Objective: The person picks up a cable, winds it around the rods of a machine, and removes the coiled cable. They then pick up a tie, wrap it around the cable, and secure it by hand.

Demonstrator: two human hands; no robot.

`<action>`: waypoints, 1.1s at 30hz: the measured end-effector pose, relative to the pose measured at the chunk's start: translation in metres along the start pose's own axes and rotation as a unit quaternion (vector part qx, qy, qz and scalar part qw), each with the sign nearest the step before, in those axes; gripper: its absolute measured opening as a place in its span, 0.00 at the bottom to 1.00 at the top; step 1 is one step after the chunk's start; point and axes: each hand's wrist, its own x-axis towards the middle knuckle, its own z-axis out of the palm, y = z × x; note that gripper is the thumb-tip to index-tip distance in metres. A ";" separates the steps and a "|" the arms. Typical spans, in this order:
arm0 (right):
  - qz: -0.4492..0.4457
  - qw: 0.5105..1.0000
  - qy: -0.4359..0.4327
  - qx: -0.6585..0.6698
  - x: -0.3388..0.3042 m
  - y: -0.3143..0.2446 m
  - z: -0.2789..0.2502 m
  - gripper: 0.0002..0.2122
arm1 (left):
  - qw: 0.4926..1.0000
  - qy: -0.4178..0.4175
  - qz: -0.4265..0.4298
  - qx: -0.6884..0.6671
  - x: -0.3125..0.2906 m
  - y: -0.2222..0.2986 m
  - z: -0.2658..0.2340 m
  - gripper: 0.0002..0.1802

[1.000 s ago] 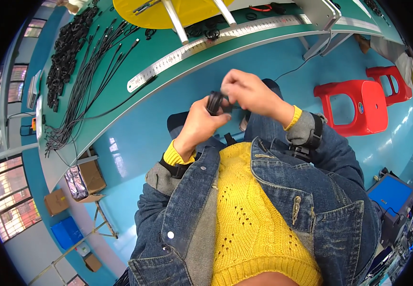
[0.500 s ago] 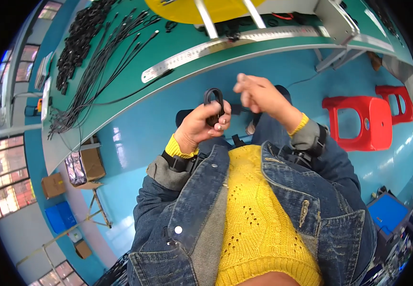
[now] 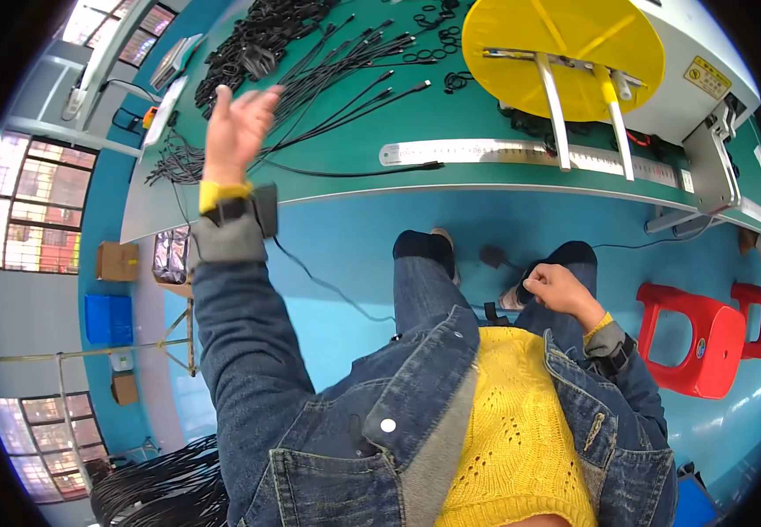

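My left hand (image 3: 242, 127) is raised over the left part of the green table (image 3: 337, 140), fingers apart and nothing visible in it. Just beyond it lies a heap of black coiled cables (image 3: 266, 39). A spread bundle of loose black cables (image 3: 345, 70) fans out to the hand's right. One single cable (image 3: 354, 173) runs along the near table edge. My right hand (image 3: 561, 288) hovers or rests above my lap, its fingers curled closed. The inside of that hand is hidden, so anything in it cannot be made out.
A long steel ruler (image 3: 451, 154) lies near the table's front edge. Small black rings (image 3: 458, 82) are scattered behind it. A yellow round disc (image 3: 530, 31) with metal arms stands at the machine. Red stools (image 3: 706, 351) are at right. Cartons (image 3: 117, 262) stand at left.
My left hand has moved forward and left over the table; the coiled cable it held is no longer in it. My right hand has lowered toward my lap. The view has turned.
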 end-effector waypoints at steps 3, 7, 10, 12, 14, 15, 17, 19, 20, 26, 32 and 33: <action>0.020 1.000 0.001 0.017 0.003 -0.009 -0.001 0.11 | 0.933 0.202 0.090 0.284 0.024 0.007 -0.040 0.21; 0.027 1.000 0.005 0.008 0.004 -0.007 0.000 0.11 | 0.651 0.253 0.190 0.691 0.038 -0.036 -0.102 0.15; 0.017 1.000 0.003 -0.006 0.004 -0.007 -0.001 0.10 | 0.614 0.260 0.138 0.732 0.040 -0.063 -0.112 0.19; 0.020 1.000 0.008 -0.004 0.004 -0.007 0.000 0.10 | 0.587 0.277 0.080 0.756 0.044 -0.076 -0.095 0.22; 0.027 1.000 0.010 -0.005 0.002 -0.008 0.001 0.10 | 0.571 0.268 0.043 0.775 0.044 -0.078 -0.048 0.22; 0.031 0.999 0.005 -0.002 0.003 -0.009 0.003 0.10 | 0.548 0.261 0.002 0.795 0.041 -0.077 -0.033 0.23; 0.031 0.999 -0.001 -0.004 0.005 -0.013 0.005 0.10 | 0.541 0.257 0.021 0.800 0.050 -0.083 -0.036 0.21; 0.035 0.999 0.000 -0.010 0.003 -0.017 0.005 0.10 | 0.530 0.233 0.057 0.813 0.064 -0.087 -0.041 0.19; 0.036 0.999 0.000 -0.013 0.003 -0.019 0.004 0.10 | 0.531 0.235 0.057 0.812 0.068 -0.085 -0.046 0.19; 0.029 0.999 0.035 0.013 -0.004 -0.004 0.001 0.10 | 0.699 0.238 0.386 0.552 0.034 -0.046 0.001 0.09; -0.086 0.989 0.117 -0.012 -0.003 -0.021 -0.006 0.12 | 0.744 0.188 0.441 0.466 -0.080 -0.050 0.041 0.05; -0.125 0.979 0.158 -0.019 -0.008 -0.042 -0.008 0.15 | 0.750 0.182 0.430 0.469 -0.101 -0.054 0.044 0.05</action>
